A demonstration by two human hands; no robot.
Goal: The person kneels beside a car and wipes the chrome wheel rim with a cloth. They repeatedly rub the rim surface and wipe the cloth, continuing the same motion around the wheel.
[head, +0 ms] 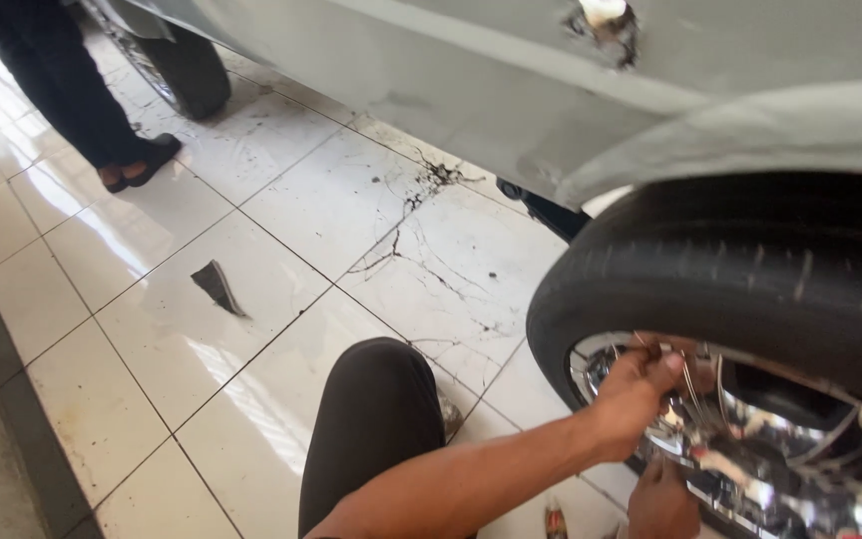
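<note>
a bystander's dark trouser leg (62, 90) stands far left on the white tiled floor (281, 210). the left hand (641, 384) pinches a thin wire (688, 377) against the chrome wheel rim (750, 439); the right hand (662, 504) rests below it, its grip hidden, under the black tyre (730, 269).

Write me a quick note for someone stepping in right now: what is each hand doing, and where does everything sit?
Left hand: raised at the chrome wheel cover, fingers pinched on something thin; what it is cannot be told.
Right hand: lower down, against the same cover's bottom edge; grip unclear.
The tyre stands on the cracked tiled floor under the grey car body.
The person's knee is bent beside the wheel. Another person's legs stand further off.
</note>
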